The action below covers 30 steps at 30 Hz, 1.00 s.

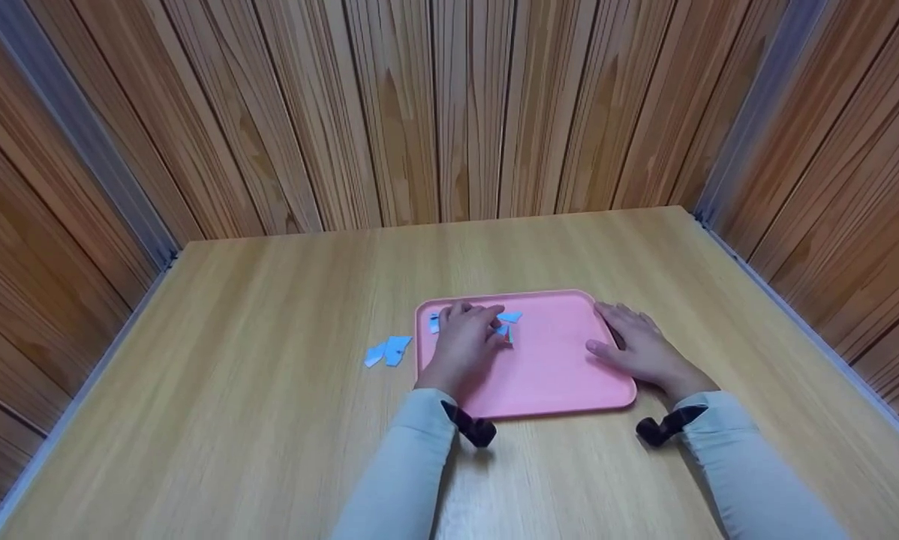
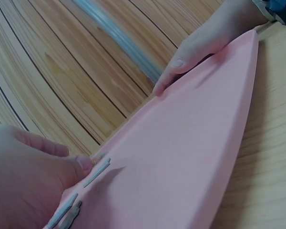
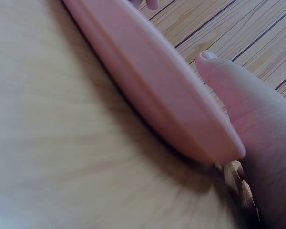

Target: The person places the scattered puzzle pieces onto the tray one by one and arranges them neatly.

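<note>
A pink tray point(image 1: 554, 360) lies on the table, with several flat, irregular blue pieces point(image 1: 513, 317) near its left end. My left hand point(image 1: 464, 341) reaches over that end. Its thumb and fingers meet around a small blue piece point(image 1: 509, 335) that stands tilted, its pale edge showing in the left wrist view; the hand partly hides the pieces about it. At the tray's right side, my right hand point(image 1: 637, 349) holds the rim, thumb over the inside and fingers along the outside. In the right wrist view its thumb point(image 3: 224, 71) rises past the tray's side, while the other fingers are mostly hidden.
Two more blue pieces point(image 1: 397, 350) lie on the wooden table point(image 1: 269, 390) just left of the tray. Wood-panelled walls point(image 1: 389, 112) enclose the table at the back and both sides. Each wrist carries a black camera mount point(image 1: 473, 429).
</note>
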Available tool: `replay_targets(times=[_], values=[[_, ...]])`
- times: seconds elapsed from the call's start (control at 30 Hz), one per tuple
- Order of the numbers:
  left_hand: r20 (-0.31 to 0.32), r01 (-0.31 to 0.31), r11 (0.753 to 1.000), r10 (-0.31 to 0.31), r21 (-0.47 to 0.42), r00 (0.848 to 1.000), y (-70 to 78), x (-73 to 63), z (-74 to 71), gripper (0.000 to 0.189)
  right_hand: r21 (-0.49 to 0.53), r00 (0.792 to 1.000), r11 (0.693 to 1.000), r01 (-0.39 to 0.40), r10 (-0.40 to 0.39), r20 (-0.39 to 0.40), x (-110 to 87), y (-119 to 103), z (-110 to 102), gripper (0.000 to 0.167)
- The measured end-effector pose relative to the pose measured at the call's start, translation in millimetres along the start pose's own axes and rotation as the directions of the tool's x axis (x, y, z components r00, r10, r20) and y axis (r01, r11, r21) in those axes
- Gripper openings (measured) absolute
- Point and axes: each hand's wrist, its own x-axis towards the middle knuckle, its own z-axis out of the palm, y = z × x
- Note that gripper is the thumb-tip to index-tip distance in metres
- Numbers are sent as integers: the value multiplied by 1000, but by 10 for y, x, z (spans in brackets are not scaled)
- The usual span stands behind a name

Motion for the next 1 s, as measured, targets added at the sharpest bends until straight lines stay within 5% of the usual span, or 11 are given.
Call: replay_targets(times=[0.27, 0.57, 0.83, 1.0], values=[[-16, -33, 989, 36, 145, 999, -4, -34, 14, 52, -12, 1000, 1000, -9, 9, 4, 5, -24, -11, 85], [-5, 13, 987, -12, 160, 1000, 20, -45, 13, 53, -9, 1000, 1000, -6, 6, 8, -1, -26, -6, 87], [0, 21, 994, -21, 110, 1000, 13, -47, -12, 55, -8, 1000, 1000, 2, -2, -6, 1, -27, -6, 86], [-18, 65, 998, -65, -2, 998, -32, -61, -87, 50, -8, 1000, 1000, -13, 13, 6, -1, -26, -4, 87]])
